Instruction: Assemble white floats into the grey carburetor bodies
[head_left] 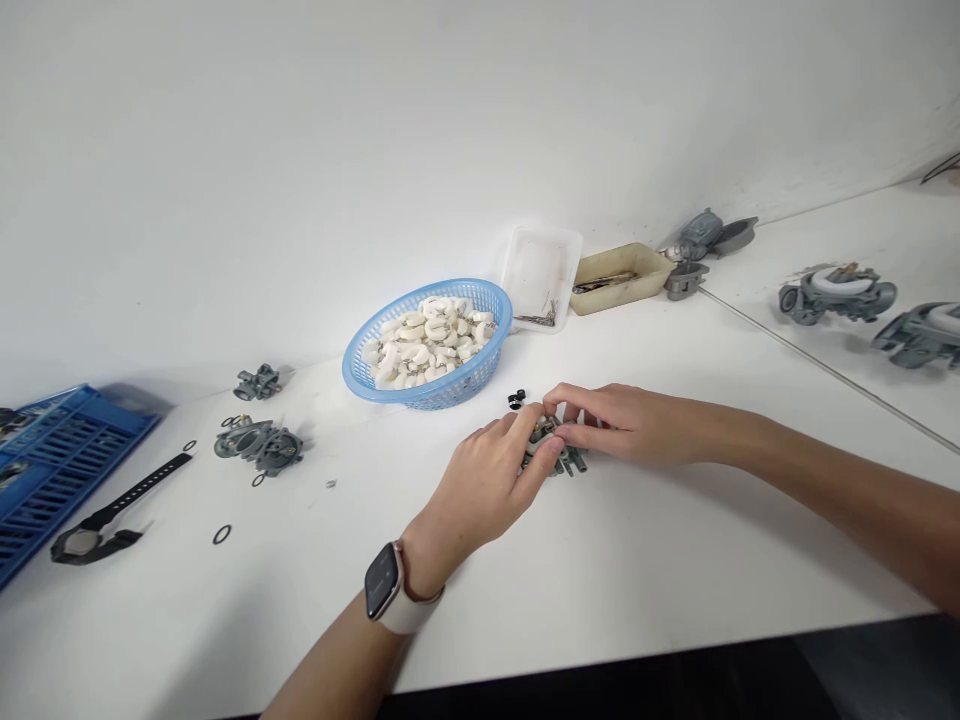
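Note:
A grey metal carburetor body [576, 460] lies on the white table, partly covered by my hands, with a white float [541, 440] showing in it. My left hand [491, 470] grips the carburetor from the left, thumb on the near side and fingers over the far side. From the right, my right hand [615, 420] reaches to its top edge, thumb and forefinger bent close together. Whatever lies between those fingertips is hidden. Small black parts [517, 399] rest just beyond my left fingers.
A blue basket [352, 375] holds many white floats. Behind are a clear tray [536, 265] with thin pins and a yellowish box [626, 290]. More carburetors lie left [259, 445] and right [836, 295]. A black-strapped watch [82, 542] and blue crate [82, 460] sit far left.

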